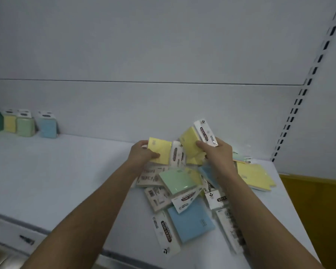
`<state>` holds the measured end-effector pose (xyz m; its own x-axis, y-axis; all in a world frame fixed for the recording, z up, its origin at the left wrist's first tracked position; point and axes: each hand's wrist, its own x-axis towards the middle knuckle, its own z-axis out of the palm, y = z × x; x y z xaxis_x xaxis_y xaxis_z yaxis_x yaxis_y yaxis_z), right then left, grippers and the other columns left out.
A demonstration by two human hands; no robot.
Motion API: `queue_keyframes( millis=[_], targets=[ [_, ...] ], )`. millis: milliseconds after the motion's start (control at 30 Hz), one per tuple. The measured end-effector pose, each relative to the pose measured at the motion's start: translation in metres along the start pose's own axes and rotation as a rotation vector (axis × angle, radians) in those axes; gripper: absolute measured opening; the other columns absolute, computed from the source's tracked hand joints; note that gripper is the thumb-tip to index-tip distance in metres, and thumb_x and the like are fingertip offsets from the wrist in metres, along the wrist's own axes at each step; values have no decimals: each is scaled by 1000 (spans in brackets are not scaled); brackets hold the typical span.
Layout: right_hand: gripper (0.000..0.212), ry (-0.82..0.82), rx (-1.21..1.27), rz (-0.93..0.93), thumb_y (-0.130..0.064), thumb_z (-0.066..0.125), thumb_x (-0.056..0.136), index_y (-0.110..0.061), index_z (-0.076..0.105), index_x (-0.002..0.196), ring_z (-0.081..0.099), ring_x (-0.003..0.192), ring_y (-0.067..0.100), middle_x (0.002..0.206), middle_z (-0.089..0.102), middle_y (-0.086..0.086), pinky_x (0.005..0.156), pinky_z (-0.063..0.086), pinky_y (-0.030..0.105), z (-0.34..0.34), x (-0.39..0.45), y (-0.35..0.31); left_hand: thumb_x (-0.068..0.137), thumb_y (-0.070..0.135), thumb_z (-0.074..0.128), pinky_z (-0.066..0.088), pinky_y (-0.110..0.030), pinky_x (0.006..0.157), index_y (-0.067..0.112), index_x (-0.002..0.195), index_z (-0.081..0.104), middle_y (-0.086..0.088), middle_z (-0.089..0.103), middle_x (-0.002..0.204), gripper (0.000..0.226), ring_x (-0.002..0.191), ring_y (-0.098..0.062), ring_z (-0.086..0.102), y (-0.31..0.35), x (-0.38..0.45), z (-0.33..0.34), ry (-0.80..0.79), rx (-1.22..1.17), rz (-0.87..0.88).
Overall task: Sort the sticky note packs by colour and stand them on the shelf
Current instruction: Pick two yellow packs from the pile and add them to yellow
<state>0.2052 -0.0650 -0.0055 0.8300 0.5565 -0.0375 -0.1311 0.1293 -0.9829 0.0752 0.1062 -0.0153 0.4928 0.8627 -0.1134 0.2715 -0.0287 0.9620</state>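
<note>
Both hands (142, 154) (217, 154) grip yellow packs (160, 152) (1 each).

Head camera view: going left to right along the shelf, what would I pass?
Standing yellow pack → standing green pack → standing blue pack → left hand gripping a yellow pack → right hand gripping another yellow pack → flat yellow pack.

Bare white shelf (70, 171) stretches open between the three standing packs (30, 124) at far left and the loose pile (186, 193) on the right. The pile crowds that end up to the slotted upright (299, 101).
</note>
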Motion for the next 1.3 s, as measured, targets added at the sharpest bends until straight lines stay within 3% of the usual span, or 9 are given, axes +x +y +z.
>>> queue_keyframes(
  millis=[67, 133, 367, 500, 633, 700, 800, 1033, 1300],
  targets=[
    [16, -12, 22, 22, -18, 77, 77, -7, 72, 89, 69, 89, 38, 97, 70, 22, 77, 56, 58, 2, 9, 0, 78, -2, 71, 50, -22, 58, 13, 105, 63, -8, 66, 99, 31, 81, -19, 62, 3, -4, -10, 58, -90, 11],
    [16, -22, -54, -20, -23, 73, 83, -10, 71, 92, 67, 94, 32, 106, 69, 21, 81, 54, 45, 6, 16, 1, 83, 5, 69, 44, -19, 48, 16, 98, 63, -4, 67, 89, 19, 69, -16, 61, -1, -8, -20, 101, -201, -35],
    [16, -226, -38, 31, -24, 43, 100, -30, 56, 108, 60, 98, 26, 116, 59, 4, 81, 54, 52, 53, 5, 0, 82, 5, 69, 45, -28, 63, 13, 84, 59, -6, 61, 79, 13, 71, -21, 56, -14, -31, -75, 187, -466, -138],
    [21, -216, -19, 252, -6, 44, 93, -13, 50, 112, 49, 71, 21, 87, 50, 5, 60, 44, 35, 105, -21, -2, 84, -7, 62, 51, -27, 60, 5, 103, 62, -10, 63, 84, 23, 69, -20, 58, -16, -54, -128, 170, -555, -79],
    [18, -292, -116, 268, 6, 51, 82, -10, 51, 76, 32, 55, 19, 66, 36, 5, 53, 31, 26, 166, -66, 0, 87, -6, 58, 55, -34, 69, 3, 112, 60, -11, 63, 93, 27, 79, -23, 61, -33, -84, -199, 181, -533, -20],
    [20, -347, -84, 248, 8, 57, 83, -8, 53, 71, 43, 56, 21, 67, 47, 7, 57, 41, 31, 199, -93, 5, 91, 1, 58, 57, -36, 70, 4, 110, 60, -12, 62, 94, 20, 81, -25, 61, -46, -100, -242, 209, -558, -6],
    [13, -410, 29, 257, 7, 61, 87, 4, 60, 100, 64, 81, 24, 99, 66, 16, 81, 54, 33, 254, -139, 21, 91, 10, 62, 60, -40, 74, 5, 107, 63, -11, 64, 93, 17, 84, -27, 64, -70, -126, -311, 240, -583, -13],
    [23, -416, -23, 70, -4, 62, 91, -16, 59, 109, 69, 75, 20, 84, 70, 7, 67, 61, 37, 361, -227, 34, 86, 11, 68, 60, -35, 67, 7, 118, 62, -9, 68, 98, 32, 86, -22, 67, -102, -153, -465, 337, -418, 34],
    [25, -391, -98, -29, -3, 60, 91, -10, 55, 114, 69, 85, 22, 91, 67, 6, 61, 59, 32, 436, -246, 28, 86, 6, 67, 58, -22, 58, 5, 118, 61, -7, 71, 96, 33, 79, -19, 69, -104, -137, -547, 290, -437, 96]
  ],
)
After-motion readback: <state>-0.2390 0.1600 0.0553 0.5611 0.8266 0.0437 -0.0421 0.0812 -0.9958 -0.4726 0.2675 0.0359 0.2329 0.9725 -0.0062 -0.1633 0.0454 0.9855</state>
